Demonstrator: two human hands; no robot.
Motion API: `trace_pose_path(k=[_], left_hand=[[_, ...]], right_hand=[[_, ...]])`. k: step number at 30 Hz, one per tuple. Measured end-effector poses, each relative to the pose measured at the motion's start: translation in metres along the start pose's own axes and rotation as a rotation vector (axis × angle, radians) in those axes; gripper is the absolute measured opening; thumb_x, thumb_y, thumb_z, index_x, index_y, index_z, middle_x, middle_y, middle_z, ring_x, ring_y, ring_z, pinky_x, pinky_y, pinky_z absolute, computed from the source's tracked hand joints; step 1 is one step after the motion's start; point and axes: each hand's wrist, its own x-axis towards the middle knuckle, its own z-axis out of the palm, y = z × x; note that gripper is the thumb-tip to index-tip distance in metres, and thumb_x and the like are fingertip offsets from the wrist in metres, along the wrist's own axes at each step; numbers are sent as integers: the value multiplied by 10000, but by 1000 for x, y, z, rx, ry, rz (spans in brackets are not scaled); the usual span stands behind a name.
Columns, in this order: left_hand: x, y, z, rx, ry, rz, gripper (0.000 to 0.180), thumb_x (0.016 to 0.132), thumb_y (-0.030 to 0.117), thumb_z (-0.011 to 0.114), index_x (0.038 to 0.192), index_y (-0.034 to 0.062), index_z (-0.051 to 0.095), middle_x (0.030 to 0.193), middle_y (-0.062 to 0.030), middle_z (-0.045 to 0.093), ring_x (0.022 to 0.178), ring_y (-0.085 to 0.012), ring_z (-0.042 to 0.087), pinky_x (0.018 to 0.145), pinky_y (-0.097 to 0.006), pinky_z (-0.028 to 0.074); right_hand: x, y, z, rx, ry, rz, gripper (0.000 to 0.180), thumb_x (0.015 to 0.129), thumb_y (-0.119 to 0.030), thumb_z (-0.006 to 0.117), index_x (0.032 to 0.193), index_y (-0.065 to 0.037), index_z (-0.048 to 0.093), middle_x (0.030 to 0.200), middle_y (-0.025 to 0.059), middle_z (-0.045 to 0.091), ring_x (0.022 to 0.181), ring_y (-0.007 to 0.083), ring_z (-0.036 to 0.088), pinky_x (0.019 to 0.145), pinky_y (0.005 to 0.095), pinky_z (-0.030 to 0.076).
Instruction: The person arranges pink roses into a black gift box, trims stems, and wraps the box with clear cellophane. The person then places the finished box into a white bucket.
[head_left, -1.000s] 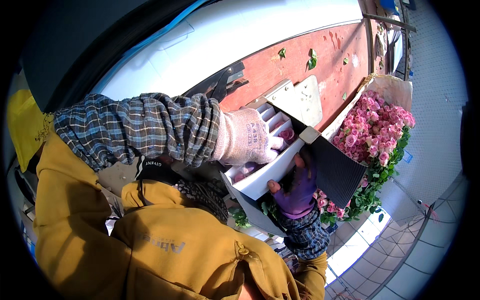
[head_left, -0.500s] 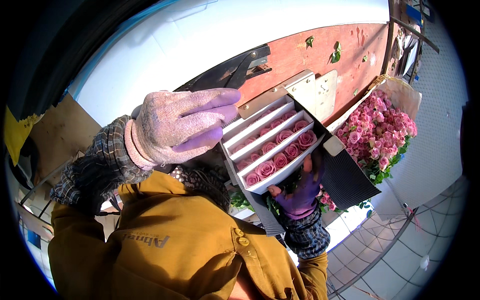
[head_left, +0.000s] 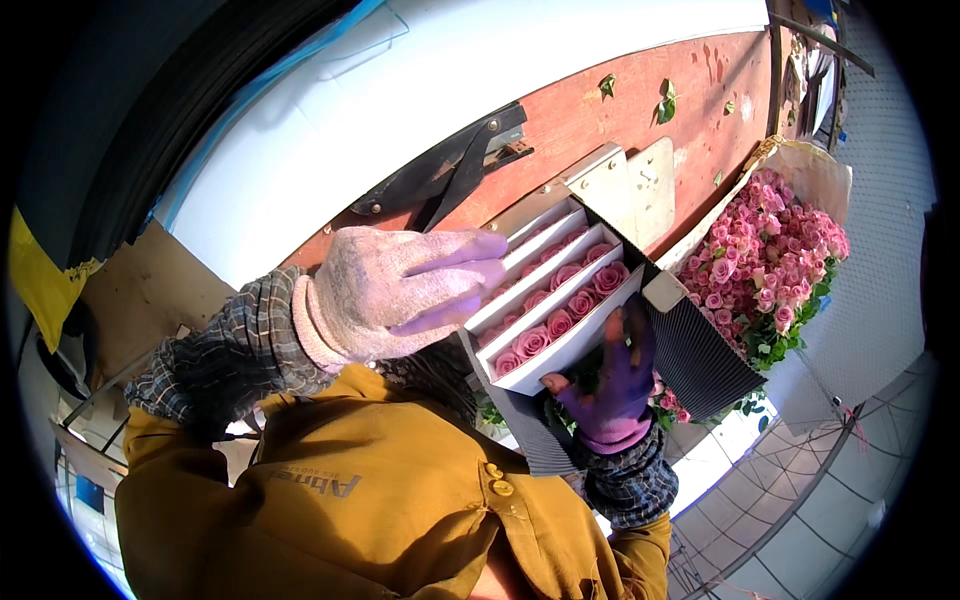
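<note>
- A white open-topped box (head_left: 570, 350) stands tilted near the middle of the view, its long dividers running up toward two o'clock; rows of pink roses (head_left: 533, 340) sit between them.
- The left hand (head_left: 385, 290), in a pale pink glove with purple finger ends, is at nine o'clock from the box. Its back faces up, and its fingers are open and outstretched, slightly parted, pointing toward three o'clock. The tips overlap the box's edge in view; contact cannot be told.
- The left forearm, in a plaid sleeve (head_left: 235, 345), comes in from eight o'clock.
- The right hand (head_left: 610, 390), in a purple glove, is at five o'clock, against the box's near wall. Its fingers reach up toward twelve and its thumb points to ten, the two set apart; whether they grip cannot be told in the shadow.
- The right forearm rises from five o'clock, its wrist near a black corrugated sheet (head_left: 705, 355) beside the box.
- Between two and three o'clock lies a large rose bunch (head_left: 770, 240) in pale wrapping.
- At one o'clock is a red table (head_left: 640, 140) with scattered green leaves (head_left: 668, 102); at eleven, a black metal bracket (head_left: 440, 180).
</note>
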Motion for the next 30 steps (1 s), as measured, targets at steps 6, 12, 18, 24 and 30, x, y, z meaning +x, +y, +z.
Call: trace_pose_path(k=[6, 12, 18, 24, 30], left_hand=[[77, 58, 52, 161, -376, 372, 196, 765, 297, 649, 892, 148, 649, 971, -32, 630, 627, -152, 593, 475, -299, 481], [74, 67, 75, 621, -682, 281, 552, 801, 425, 618, 1222, 76, 533, 1146, -99, 542, 822, -258, 613, 603, -373, 539], [92, 78, 64, 712, -856, 323, 601, 856, 480, 558, 1293, 75, 475, 1198, -132, 499, 834, -298, 617, 628, -413, 545], [91, 70, 70, 803, -867, 418, 633, 853, 547, 544, 1298, 101, 473, 1329, -155, 443, 973, -349, 613, 724, -445, 550], [99, 78, 68, 780, -919, 389, 576, 846, 570, 526, 1199, 116, 559, 1166, -155, 579, 935, -331, 631, 740, -423, 537]], right_hand=[[-4, 10, 18, 124, 22, 176, 896, 606, -344, 826, 1336, -19, 422, 1349, 249, 415, 1208, 428, 451, 1002, 471, 397], [-9, 2, 0, 233, 75, 133, 646, 661, -269, 788, 1209, -38, 536, 1406, 220, 374, 1273, 381, 402, 1018, 440, 389], [-27, 7, -51, 85, 662, 28, 331, 692, -168, 739, 971, -60, 598, 1055, 108, 593, 925, 340, 594, 766, 412, 501], [5, 33, -112, 69, 176, 286, 296, 761, -276, 687, 861, 0, 651, 774, 196, 622, 730, 324, 626, 644, 402, 496], [-8, -11, -66, -178, 47, 215, 226, 807, -277, 594, 838, -77, 696, 829, 143, 648, 772, 328, 643, 687, 414, 531]])
